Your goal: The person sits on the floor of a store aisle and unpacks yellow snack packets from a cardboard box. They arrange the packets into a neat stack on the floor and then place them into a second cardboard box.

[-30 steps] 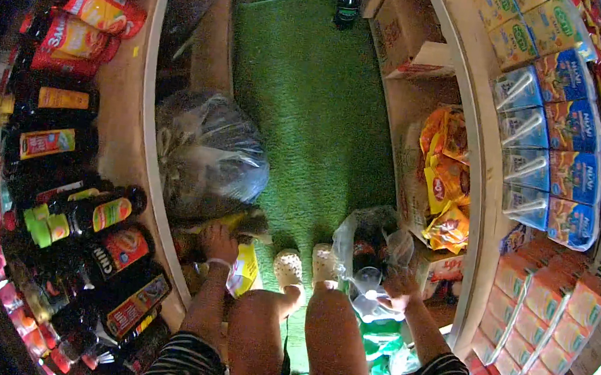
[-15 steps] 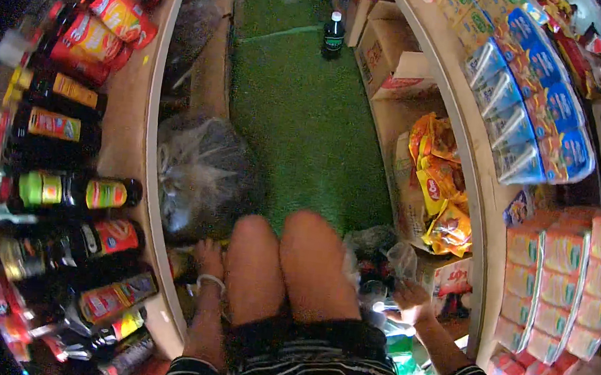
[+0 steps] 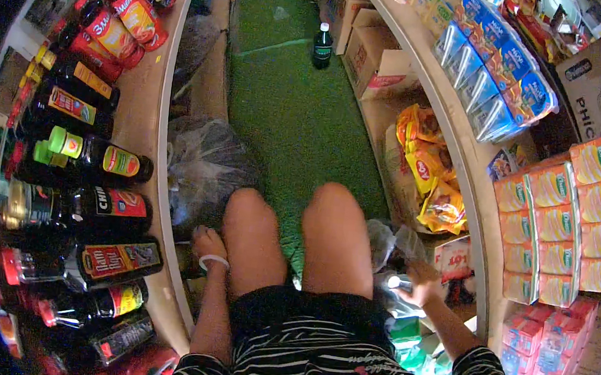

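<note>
In the head view, our right hand (image 3: 424,284) was right of the green mat (image 3: 307,122), fingers bent beside a small shiny thing (image 3: 398,283); we could not tell whether it gripped it. Loose clear plastic (image 3: 380,243) lay just beyond, also right of the mat. Left of the mat, our left hand (image 3: 208,244) was near a big clear bag (image 3: 208,163), its grasp unclear. We judged this a handling step, calling for fingers free of the plastic.
</note>
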Demonstrator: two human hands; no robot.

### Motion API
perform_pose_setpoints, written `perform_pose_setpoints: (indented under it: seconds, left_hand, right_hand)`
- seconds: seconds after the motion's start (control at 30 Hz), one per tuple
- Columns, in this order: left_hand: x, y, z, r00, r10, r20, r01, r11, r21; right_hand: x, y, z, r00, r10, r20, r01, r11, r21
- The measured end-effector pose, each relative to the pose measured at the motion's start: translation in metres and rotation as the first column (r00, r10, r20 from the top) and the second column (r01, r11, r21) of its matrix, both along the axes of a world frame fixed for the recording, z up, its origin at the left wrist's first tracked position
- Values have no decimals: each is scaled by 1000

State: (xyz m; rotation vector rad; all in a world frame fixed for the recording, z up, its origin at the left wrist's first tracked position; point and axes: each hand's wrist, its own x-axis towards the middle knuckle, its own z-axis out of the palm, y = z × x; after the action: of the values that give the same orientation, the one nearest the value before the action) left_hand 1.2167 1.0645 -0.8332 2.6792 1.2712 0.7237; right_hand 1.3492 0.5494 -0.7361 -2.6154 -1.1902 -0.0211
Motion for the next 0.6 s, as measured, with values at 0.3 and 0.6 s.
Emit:
perform_pose_setpoints:
  seconds: [0.3, 0.6]
  left_hand:
    - [-7, 11, -2, 996, 51, -72, -58, 994, -97]
    - [53, -18, 61, 869, -75, 488, 126, 989, -72]
  right_hand:
    - [4, -9, -11, 999, 29, 22, -28, 998, -50]
    - [-4, 9, -6, 999, -41, 14, 42, 996, -77]
